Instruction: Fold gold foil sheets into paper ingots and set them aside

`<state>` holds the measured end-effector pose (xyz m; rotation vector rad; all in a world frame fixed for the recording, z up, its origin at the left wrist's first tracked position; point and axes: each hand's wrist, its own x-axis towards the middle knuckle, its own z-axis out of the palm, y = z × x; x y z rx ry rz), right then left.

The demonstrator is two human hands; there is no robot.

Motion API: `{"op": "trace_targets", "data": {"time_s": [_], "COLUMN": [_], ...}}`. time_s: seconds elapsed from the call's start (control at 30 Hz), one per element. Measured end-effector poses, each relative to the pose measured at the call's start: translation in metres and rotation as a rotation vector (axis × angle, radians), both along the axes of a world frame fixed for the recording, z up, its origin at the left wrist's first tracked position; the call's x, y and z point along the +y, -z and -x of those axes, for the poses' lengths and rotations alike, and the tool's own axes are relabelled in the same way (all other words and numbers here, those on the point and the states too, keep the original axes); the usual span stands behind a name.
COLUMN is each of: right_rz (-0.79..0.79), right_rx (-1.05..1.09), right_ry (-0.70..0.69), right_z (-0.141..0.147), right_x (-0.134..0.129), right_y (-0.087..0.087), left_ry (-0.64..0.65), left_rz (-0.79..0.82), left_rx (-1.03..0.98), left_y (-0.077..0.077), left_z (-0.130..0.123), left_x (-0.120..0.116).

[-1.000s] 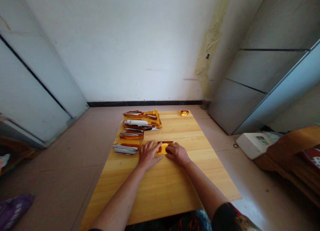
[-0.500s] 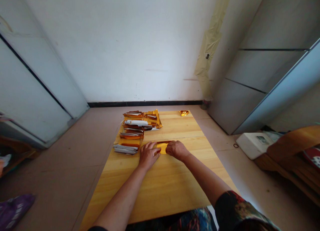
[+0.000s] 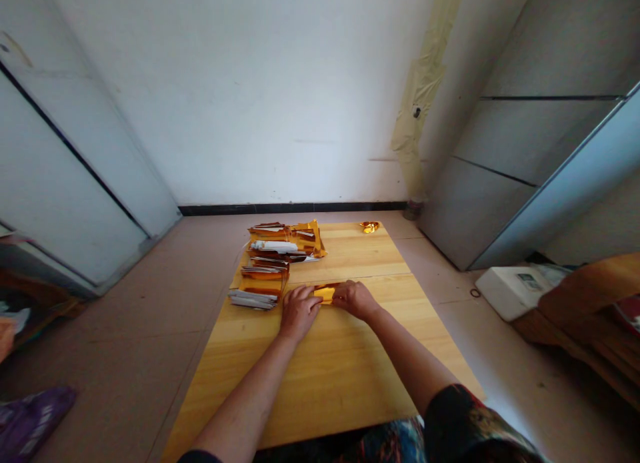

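A small sheet of shiny gold foil-like material (image 3: 326, 295) with a dark reddish-brown upper edge lies on the wooden table between my hands. My left hand (image 3: 301, 311) rests on its left end, fingers bent over it. At the right end, my right hand (image 3: 356, 299) pinches the sheet with curled fingers. Both hands hide much of its ends. Just left of my left hand are bundles of thin grey-white and brown folded pieces (image 3: 254, 299), with more bundles on gold wrapping (image 3: 320, 239) farther back.
The wooden table (image 3: 350, 383) stands before a white wall. A crumpled gold foil piece (image 3: 370, 227) lies at its far right corner. A grey cabinet-like appliance (image 3: 500, 143) and a white box (image 3: 507, 293) are on the right; a purple bag (image 3: 37, 419) is on the floor at left.
The gold sheet's visible part has become narrower from front to back, its near edge folded upward between my hands. Both hands stay at its ends. The view has shifted slightly.
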<state>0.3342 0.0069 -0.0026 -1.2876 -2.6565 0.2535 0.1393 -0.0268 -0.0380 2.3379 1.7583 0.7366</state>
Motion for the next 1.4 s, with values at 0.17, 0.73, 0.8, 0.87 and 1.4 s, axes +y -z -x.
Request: {"op": "trace_targets", "data": {"time_s": [0.17,0.73,0.8,0.87,1.4], "right_rz": [-0.059,0.199,0.195,0.182,0.072], "right_rx": [0.043,0.335,0.276,0.221,0.09], "right_ry": [0.017,0.366,0.391,0.411,0.537], "right_z": [-0.005,-0.007,-0.005,-0.001,0.012], "right_x": [-0.008,-0.002,-0.001,-0.001,-0.005], "right_y": [0.01,0.012,0.012,0.013,0.017], "left_ry": [-0.03,-0.037,-0.105,-0.169,-0.166], "left_rz": [-0.061,0.132,0.158,0.169,0.102], "left_rx": [-0.053,-0.092,-0.097,-0.1,0.167], "left_y": [0.0,-0.012,-0.014,-0.015,-0.013], "left_z": [0.0,-0.004,-0.008,-0.013,-0.023], "left_x": [0.002,0.006,0.007,0.008,0.005]}}
